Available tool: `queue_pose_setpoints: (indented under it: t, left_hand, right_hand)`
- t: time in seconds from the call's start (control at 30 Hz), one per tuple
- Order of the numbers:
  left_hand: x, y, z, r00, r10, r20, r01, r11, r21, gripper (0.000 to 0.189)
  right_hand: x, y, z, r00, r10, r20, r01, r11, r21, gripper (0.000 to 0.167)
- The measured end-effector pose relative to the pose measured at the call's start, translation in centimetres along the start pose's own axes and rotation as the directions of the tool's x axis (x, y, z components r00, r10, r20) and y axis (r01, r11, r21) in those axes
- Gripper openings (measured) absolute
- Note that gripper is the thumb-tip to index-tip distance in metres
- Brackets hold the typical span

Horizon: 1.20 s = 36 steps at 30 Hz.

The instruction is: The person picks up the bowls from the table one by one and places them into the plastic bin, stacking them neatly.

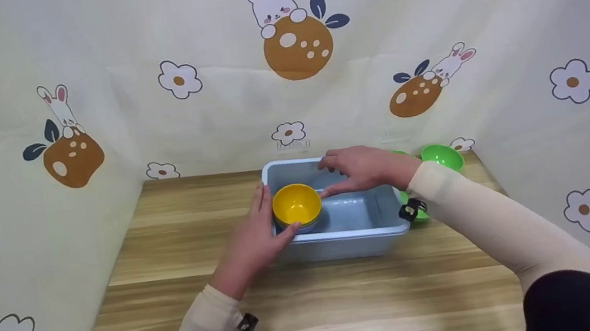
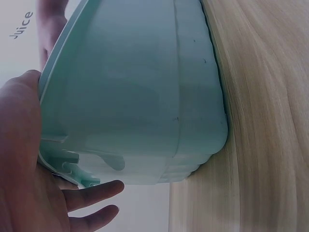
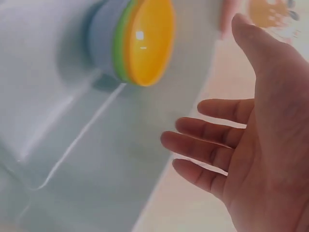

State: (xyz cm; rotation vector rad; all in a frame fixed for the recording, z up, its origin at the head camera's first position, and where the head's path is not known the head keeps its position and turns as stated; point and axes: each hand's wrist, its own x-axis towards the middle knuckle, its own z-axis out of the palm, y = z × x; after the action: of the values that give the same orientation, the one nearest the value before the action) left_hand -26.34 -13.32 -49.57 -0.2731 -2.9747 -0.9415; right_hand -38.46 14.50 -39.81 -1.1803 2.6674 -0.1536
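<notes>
A stack of bowls stands inside the left end of a light blue plastic bin (image 1: 340, 248). The top one is a yellow bowl (image 1: 296, 204); the right wrist view shows a green bowl (image 3: 119, 46) and a pale blue bowl (image 3: 102, 41) below it. My left hand (image 1: 251, 245) rests against the bin's front left corner, thumb over the front rim, the other fingers straight along the left end. Over the bin, just right of the stack, my right hand (image 1: 361, 169) has its fingers spread and holds nothing.
Beyond the bin's right end, a green bowl (image 1: 442, 158) is at the back of the wooden table (image 1: 185, 237), with more green pieces partly hidden by the bin and right arm. Printed cloth walls (image 1: 220, 118) enclose the table at the back and sides.
</notes>
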Motion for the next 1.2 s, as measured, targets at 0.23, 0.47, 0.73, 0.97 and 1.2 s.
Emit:
queue_pose_setpoints:
  t: [0.23,0.47,0.73,0.97,1.2]
  left_hand:
    - [0.0,-0.3,0.2,1.000,0.019,-0.018,-0.019,0.999,0.027,0.114]
    - [0.0,-0.6,0.3,0.999,0.030,-0.023,-0.030,0.999,0.034,0.116]
    - [-0.1,-0.4,0.2,0.999,0.032,-0.019,-0.031,0.998,0.049,0.117]
    - [0.1,-0.5,0.3,0.999,0.038,-0.021,-0.037,0.998,0.044,0.119]
    - [0.1,-0.5,0.2,0.998,0.055,-0.021,-0.054,0.998,0.036,0.119]
  right_hand:
    - [-4.0,0.9,-0.2,0.990,0.020,-0.141,0.001,0.989,0.147,0.076]
    - [-8.4,2.4,1.1,0.952,0.066,-0.300,0.016,0.965,0.262,0.056]
    - [-12.9,5.2,4.0,0.894,0.199,-0.401,-0.041,0.929,0.368,0.045]
    - [-16.0,7.1,6.6,0.835,0.280,-0.473,-0.060,0.902,0.427,0.034]
    - [-17.5,8.1,8.3,0.801,0.336,-0.496,-0.086,0.884,0.459,0.028]
